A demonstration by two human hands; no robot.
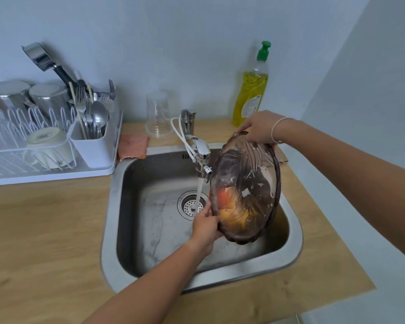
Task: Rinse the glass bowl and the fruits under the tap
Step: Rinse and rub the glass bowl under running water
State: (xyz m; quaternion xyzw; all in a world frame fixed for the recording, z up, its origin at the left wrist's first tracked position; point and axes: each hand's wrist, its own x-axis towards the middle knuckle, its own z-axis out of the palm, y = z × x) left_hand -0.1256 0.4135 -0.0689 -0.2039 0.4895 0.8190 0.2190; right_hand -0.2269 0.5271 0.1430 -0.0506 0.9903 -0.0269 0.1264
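Observation:
A smoky brown glass bowl (248,181) stands almost on edge over the steel sink (136,232), its underside turned toward me. Through the glass I see orange and red fruits (232,209) lying against its lower side. My left hand (206,226) grips the bowl's lower rim, close to the running water. My right hand (258,127) grips the upper rim from above. The chrome tap (200,150) pours a thin stream (199,195) just left of the bowl, down onto the drain (188,204).
A white dish rack (45,146) with cutlery, steel cups and a mug fills the left counter. An upturned clear glass (158,115), an orange cloth (132,146) and a yellow dish soap bottle (251,90) stand behind the sink. Wooden counter (45,230) surrounds it.

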